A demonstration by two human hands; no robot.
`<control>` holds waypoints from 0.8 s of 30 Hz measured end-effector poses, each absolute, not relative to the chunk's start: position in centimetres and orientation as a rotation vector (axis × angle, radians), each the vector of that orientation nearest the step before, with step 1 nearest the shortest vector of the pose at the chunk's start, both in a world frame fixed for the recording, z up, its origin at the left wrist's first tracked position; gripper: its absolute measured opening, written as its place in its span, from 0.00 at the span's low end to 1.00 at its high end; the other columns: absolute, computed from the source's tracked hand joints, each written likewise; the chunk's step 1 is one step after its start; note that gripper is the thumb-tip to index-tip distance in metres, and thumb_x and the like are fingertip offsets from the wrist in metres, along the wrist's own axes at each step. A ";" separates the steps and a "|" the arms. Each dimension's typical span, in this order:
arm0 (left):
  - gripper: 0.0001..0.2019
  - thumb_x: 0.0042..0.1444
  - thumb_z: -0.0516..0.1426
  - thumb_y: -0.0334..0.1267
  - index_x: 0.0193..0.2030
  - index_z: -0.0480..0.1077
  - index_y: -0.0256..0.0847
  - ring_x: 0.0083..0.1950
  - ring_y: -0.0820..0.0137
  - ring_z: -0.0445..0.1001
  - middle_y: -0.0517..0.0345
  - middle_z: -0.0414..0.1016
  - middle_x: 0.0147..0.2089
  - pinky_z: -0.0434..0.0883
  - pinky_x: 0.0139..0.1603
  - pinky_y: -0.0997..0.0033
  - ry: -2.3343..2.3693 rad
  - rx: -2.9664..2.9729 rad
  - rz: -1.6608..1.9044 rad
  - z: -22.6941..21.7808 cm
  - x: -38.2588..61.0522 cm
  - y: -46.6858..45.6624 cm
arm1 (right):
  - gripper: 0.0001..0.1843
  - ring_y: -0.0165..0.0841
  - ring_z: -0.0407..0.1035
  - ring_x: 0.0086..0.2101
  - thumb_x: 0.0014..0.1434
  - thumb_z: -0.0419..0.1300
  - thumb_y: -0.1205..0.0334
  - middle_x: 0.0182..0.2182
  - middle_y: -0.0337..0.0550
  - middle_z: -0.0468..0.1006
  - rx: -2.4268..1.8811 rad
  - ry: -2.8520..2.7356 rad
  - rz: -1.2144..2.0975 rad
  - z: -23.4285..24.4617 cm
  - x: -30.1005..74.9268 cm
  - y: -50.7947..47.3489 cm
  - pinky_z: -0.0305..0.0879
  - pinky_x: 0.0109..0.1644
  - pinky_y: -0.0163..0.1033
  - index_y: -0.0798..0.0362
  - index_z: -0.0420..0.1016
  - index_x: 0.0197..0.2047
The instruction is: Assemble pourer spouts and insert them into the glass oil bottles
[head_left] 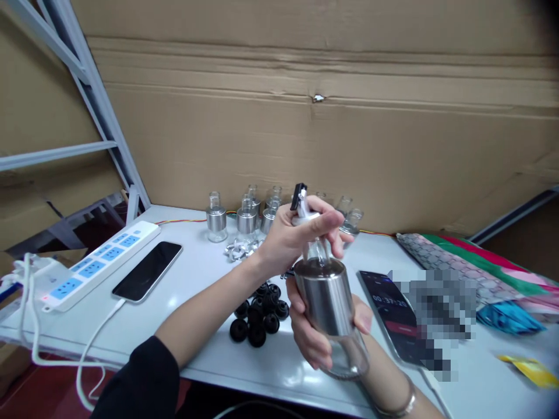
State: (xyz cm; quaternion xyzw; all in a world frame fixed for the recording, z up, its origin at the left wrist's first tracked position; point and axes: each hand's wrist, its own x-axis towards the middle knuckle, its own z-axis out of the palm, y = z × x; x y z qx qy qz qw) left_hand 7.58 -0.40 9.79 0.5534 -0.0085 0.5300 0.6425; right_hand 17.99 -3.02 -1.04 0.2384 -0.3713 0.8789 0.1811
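My right hand is wrapped around a glass bottle with a brushed-metal sleeve, held tilted above the table's front edge. At the bottle's neck, my left hand grips a silver pour spout with a black flap on top. The spout is on or in the neck; my fingers hide how it is seated. Left of the bottle lies a pile of black ribbed stoppers. Behind my left wrist is a heap of small silver parts. Several similar bottles stand at the back, some partly hidden by my left hand.
A power strip and a phone on a cable lie at left. Another phone showing a timer is right of the bottle. Farther right are colourful packages and a yellow packet. Cardboard stands behind the table.
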 end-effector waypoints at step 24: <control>0.06 0.51 0.61 0.40 0.32 0.71 0.40 0.26 0.76 0.65 0.63 0.71 0.27 0.62 0.30 0.75 0.805 2.194 1.361 9.4 4.8 2.8 | 0.26 0.34 0.74 0.29 0.38 0.71 0.56 0.29 0.43 0.79 -0.690 -1.166 1.796 1.6 18.6 -3.1 0.70 0.35 0.40 0.55 0.70 0.41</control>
